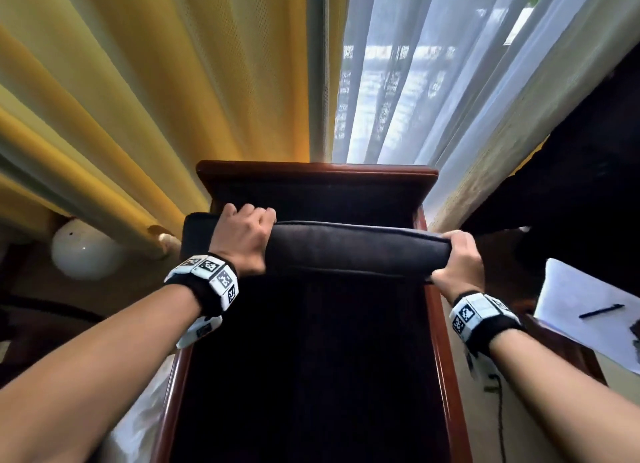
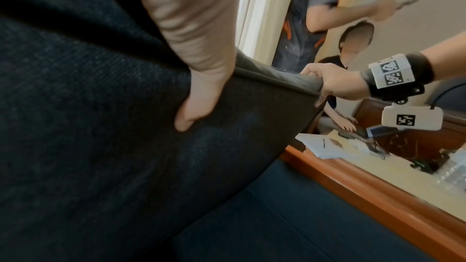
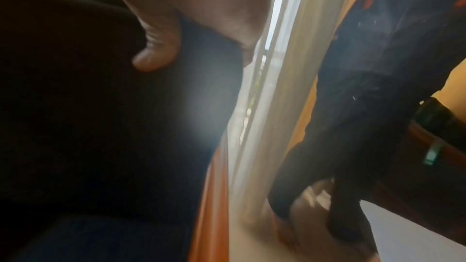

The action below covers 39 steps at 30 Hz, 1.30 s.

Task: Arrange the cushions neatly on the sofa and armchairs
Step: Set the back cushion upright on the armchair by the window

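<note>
cushion point(image 1: 349, 247) is being held upright over the armchair point(image 1: 446, 358) seat, long axis running left-right | left hand point(image 1: 244, 240) is being curled over its left end | right hand point(image 1: 459, 260) is being clamped on its right corner | backrest lying just beyond, far side

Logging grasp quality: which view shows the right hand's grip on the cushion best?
The left wrist view: the right hand pinches the cushion corner, thumb beneath. The head view shows only its back; the right wrist view shows just a blurred thumb on dark fabric.
</note>
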Motion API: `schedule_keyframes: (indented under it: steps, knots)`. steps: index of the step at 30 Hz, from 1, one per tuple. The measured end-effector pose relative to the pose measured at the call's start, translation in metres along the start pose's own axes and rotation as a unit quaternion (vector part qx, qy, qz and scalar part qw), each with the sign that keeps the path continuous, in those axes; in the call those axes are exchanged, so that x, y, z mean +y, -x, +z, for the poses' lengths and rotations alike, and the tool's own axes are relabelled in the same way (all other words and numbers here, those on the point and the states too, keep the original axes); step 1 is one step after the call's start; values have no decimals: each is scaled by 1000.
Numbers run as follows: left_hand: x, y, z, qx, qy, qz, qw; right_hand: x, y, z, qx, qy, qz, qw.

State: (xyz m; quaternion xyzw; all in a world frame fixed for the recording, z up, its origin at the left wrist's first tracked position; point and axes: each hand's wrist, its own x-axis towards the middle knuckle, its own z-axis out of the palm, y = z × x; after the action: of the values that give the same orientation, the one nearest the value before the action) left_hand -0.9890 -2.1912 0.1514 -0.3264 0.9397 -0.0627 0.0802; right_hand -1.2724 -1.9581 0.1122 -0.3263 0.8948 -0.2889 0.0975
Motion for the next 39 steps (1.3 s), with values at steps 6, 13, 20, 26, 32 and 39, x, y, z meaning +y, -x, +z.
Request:
schedule_keyframes:
  steps: [6, 13, 20, 26, 32, 39]
  knots:
    - [19, 11, 58, -26, 16, -33, 999, 35, 23, 44, -100, 102, 52, 988]
    - [25, 23, 94, -66, 56, -112, 990, 37, 13, 72, -113, 174, 27, 978]
    - [-1, -55, 76, -136, 27, -128, 982, 16, -56, 79, -119, 209, -5, 971]
    - [-22, -109, 87, -95, -15, -143, 985, -7, -127, 96, -140, 235, 34, 961]
    - [-23, -124, 108, -65, -11, -147, 987, -3, -141, 113, -116, 247, 14, 962]
    - [-37, -92, 91, -79, 95, -168, 978, -5, -124, 98, -122, 213, 32, 969]
